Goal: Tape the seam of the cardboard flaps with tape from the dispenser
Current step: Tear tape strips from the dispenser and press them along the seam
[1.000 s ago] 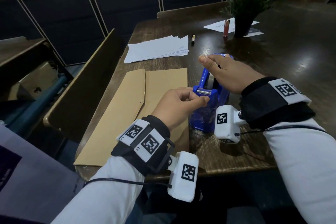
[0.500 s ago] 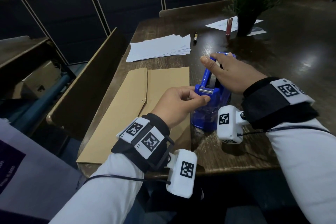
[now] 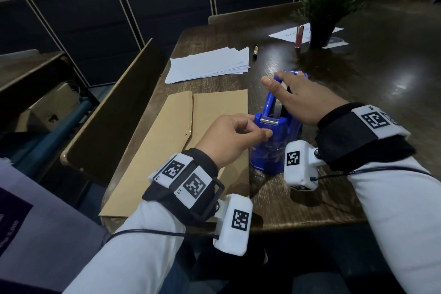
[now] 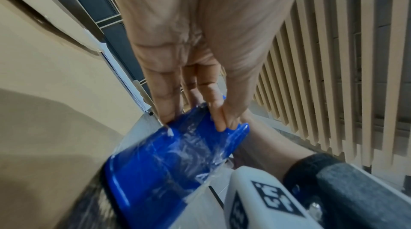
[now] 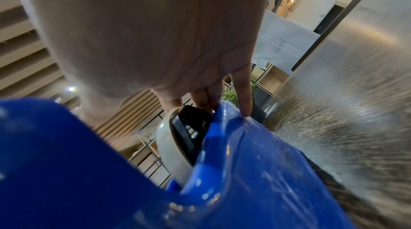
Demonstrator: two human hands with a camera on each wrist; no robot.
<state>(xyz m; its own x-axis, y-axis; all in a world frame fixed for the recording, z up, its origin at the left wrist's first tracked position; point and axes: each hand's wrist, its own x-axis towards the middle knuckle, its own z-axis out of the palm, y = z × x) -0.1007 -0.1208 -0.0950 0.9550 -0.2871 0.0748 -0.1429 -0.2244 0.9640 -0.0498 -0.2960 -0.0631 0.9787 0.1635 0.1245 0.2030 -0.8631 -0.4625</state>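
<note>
On the dark wooden table (image 3: 310, 198), a stack of white paper (image 3: 207, 64) lay at 11 o'clock from the blue tape dispenser (image 3: 269, 150), with a pen (image 3: 255, 51) just beside the stack's right edge. Farther off, at 1 o'clock, stood a potted plant (image 3: 327, 14) with a reddish tube (image 3: 298, 37) and loose sheets near its pot. A dark chair back (image 3: 114, 112) ran along the table's left side. The flat brown cardboard (image 3: 167, 150) lay at 9 o'clock from the dispenser, touching or just beside its base; its flap seam ran from 6 toward 12 o'clock.

The left hand (image 3: 229, 138) partly covered the cardboard's near right part and the dispenser's front face. Its thumb and fingers (image 4: 219, 120) were curled together in a pinch just below the metal cutter (image 3: 269, 122), on a strip of clear tape (image 4: 200, 155) that showed only as a glossy wrinkled film in the left wrist view; where the strip ended was hard to make out.

The right hand (image 3: 300, 100) rested over the top of the dispenser, thumb stretched over its left wall and straight fingers (image 5: 243, 99) pressing the far rim, hiding most of the tape roll (image 5: 171, 146).

The dispenser stood upright, its long axis from 6 to 12 o'clock, cutter end toward the person.
</note>
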